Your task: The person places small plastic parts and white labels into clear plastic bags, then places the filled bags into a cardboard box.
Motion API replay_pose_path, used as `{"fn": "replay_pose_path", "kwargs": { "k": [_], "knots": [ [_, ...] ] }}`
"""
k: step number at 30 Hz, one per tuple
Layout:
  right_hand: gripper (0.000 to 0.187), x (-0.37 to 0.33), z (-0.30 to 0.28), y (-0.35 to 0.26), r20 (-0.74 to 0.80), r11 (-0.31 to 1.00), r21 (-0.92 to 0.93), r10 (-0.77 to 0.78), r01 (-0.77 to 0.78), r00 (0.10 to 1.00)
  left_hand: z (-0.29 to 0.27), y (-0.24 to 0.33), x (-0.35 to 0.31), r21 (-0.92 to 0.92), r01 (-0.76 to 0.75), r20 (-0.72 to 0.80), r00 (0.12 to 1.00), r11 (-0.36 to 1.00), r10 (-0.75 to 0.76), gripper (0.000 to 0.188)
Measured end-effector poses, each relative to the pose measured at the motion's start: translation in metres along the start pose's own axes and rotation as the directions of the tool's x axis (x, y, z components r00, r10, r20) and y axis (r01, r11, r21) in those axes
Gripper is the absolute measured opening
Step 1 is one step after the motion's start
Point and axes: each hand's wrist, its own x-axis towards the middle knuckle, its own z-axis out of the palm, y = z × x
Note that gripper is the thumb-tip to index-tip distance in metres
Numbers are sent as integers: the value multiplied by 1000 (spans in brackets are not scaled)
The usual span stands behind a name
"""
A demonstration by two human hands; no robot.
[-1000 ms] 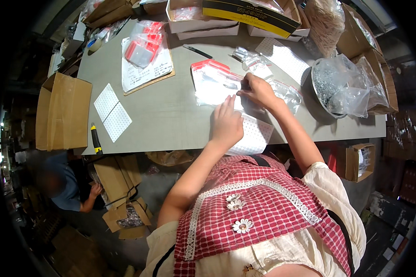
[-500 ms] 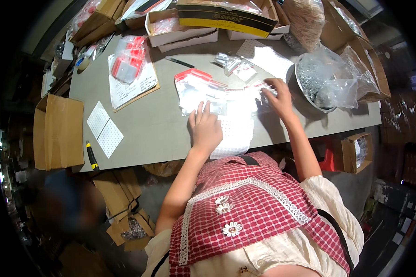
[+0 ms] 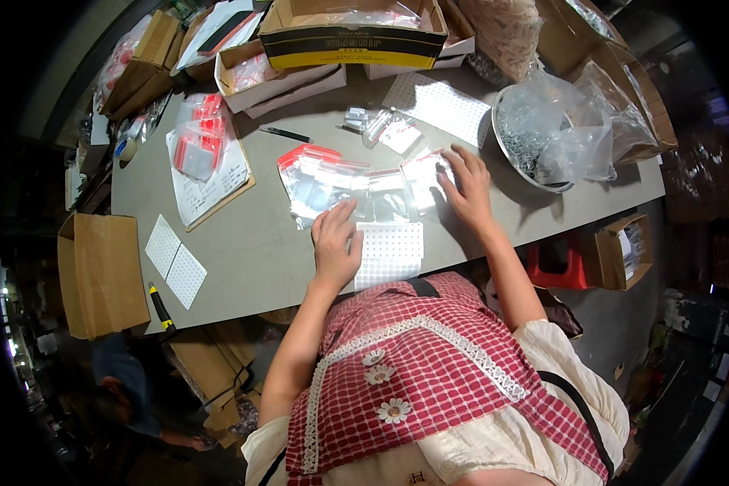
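My left hand [image 3: 338, 245] lies palm down with its fingers stretched out, the tips at the lower edge of a fanned pile of clear zip bags [image 3: 316, 188] with red strips. Below its fingers and to the right lies a white sheet of small round stickers [image 3: 390, 241]. My right hand [image 3: 468, 188] rests with spread, bent fingers on the right edge of a small clear zip bag [image 3: 423, 180]. Another flat zip bag [image 3: 388, 196] lies between the two hands. Past them are small filled clear packets [image 3: 398, 134].
A bowl of small metal parts [image 3: 520, 134] under plastic stands at the right. A black pen [image 3: 287, 134], a clipboard [image 3: 236, 180], sticker sheets [image 3: 188, 275] and a yellow-black cutter [image 3: 160, 308] lie about. Boxes [image 3: 356, 53] line the back; a co-worker [image 3: 125, 389] is at lower left.
The whole view has shifted, so the table's things sit lower and further left. Glare on the bags and sheet has faded. Both hands keep nearly the same places beside the bags.
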Motion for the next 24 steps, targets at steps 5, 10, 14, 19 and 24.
{"fn": "replay_pose_path", "kwargs": {
  "k": [5, 10, 14, 19, 24],
  "knots": [
    [39, 20, 15, 7, 120, 977, -158, -123, 141, 985, -1, 3, 3, 13, -8, -3, 1000, 1000, 8, 10],
    [30, 22, -6, 31, 180, 994, 101, -70, 53, 981, 0, 3, 3, 20, 10, -22, 1000, 1000, -10, 6],
    [39, 33, -17, 41, 303, 988, 157, -31, -17, 953, -1, 6, 5, 10, 26, -20, 999, 1000, -26, 6],
    [50, 38, -31, 52, 382, 870, 450, 16, -201, 924, -1, 6, 6, 24, 32, -17, 999, 999, -32, 6],
    [49, 37, -45, 57, 444, 675, 640, 64, -367, 894, -2, 8, 8, 21, 34, -15, 999, 999, -33, 5]
  ]
}}
